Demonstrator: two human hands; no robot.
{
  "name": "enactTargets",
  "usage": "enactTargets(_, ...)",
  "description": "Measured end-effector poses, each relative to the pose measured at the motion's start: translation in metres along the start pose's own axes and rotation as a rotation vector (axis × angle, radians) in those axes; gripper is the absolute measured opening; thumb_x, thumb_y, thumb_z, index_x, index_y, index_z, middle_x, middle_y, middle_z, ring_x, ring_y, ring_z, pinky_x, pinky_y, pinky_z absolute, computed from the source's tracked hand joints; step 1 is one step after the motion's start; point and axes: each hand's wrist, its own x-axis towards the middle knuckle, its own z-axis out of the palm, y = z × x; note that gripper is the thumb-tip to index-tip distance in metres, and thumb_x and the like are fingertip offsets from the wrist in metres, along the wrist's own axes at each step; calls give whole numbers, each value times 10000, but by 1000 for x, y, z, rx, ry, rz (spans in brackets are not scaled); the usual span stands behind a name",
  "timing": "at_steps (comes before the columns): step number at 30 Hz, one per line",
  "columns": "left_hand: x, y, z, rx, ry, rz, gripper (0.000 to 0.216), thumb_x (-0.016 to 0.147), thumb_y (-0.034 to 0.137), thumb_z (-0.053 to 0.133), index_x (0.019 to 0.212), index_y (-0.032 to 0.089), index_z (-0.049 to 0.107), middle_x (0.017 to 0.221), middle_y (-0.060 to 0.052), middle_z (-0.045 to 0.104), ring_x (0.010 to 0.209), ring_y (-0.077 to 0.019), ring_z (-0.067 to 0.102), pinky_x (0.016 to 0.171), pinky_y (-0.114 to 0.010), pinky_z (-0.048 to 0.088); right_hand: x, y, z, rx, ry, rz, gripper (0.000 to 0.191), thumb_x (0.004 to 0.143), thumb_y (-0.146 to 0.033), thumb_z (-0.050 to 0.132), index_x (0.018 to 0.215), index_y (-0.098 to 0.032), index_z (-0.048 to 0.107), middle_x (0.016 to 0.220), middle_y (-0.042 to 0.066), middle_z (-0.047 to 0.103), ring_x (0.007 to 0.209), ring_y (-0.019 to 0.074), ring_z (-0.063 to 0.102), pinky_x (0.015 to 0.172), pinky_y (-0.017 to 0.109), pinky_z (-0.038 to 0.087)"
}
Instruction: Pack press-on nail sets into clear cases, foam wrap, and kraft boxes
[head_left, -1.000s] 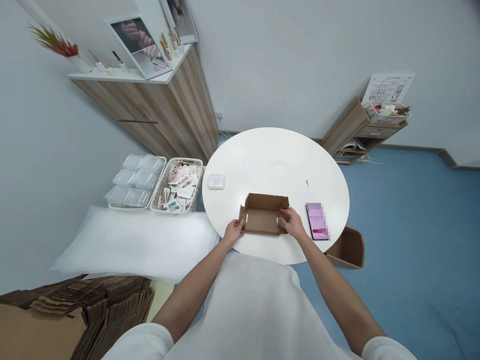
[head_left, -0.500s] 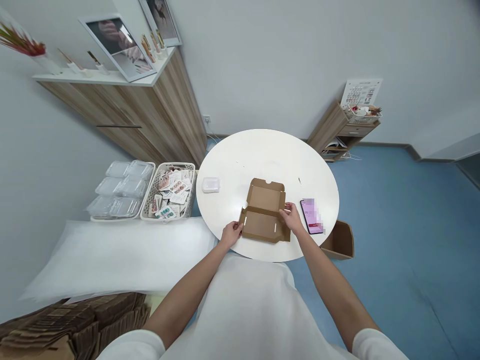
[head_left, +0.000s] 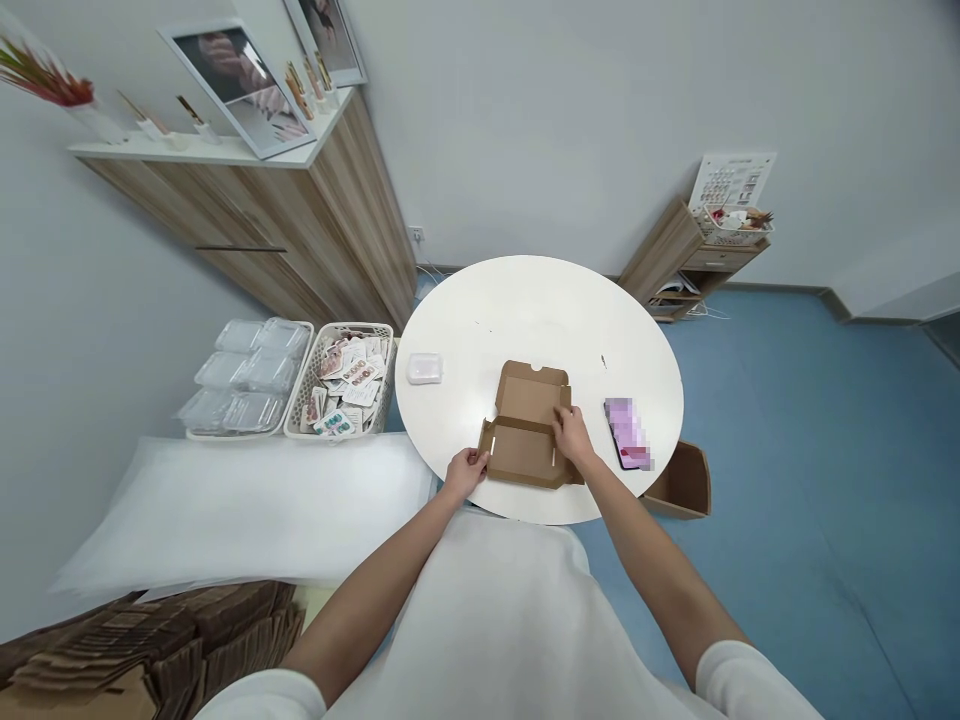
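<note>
A brown cardboard mailer box (head_left: 525, 425) lies partly folded on the round white table (head_left: 540, 310), its lid flap laid back away from me. My left hand (head_left: 465, 470) pinches the box's near left corner flap. My right hand (head_left: 574, 436) rests closed on the box's right side wall, fingers pressing the cardboard. A phone (head_left: 627, 433) with a lit pinkish screen lies just right of my right hand. A small clear plastic case (head_left: 424, 368) sits on the table to the left of the box.
Left of the table stand a white basket of small packets (head_left: 346, 385) and a tray of clear plastic cases (head_left: 244, 380). Flat cardboard blanks (head_left: 150, 650) are stacked at bottom left. An open cardboard box (head_left: 679, 480) sits on the blue floor at right. Wooden cabinets stand behind.
The box's lid, upright a second ago, now lies flat away from me. My right hand has shifted left onto the right wall. The left hand stays at the near left corner.
</note>
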Motion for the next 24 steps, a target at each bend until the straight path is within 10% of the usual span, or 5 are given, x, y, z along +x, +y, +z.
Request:
enactTargets(8,-7,1,0,-216,7,-104,337,614,422,674,751,133,567,720,-49,640,679,-129,605,723,-294,494,-22,-2,8,-512,-21,-152,776,727,-649,330,1326,-159,268,1448,119,-45,1299,342,-86,986,541,-10)
enactTargets(17,-9,1,12,-340,15,-150,259,686,364,643,791,145,553,831,-87,663,801,-166,633,785,-314,486,-36,3,17,-481,-381,-384,955,677,-720,282,1379,-129,17,1430,155,140,1311,283,83,1018,486,-18)
enactTargets(24,-11,1,5,-175,44,-163,377,714,455,577,915,141,523,935,-110,626,788,-164,623,733,-309,489,-33,1,14,-561,-449,-406,1167,490,-599,634,1375,-168,7,1434,192,0,1297,373,0,963,592,-18)
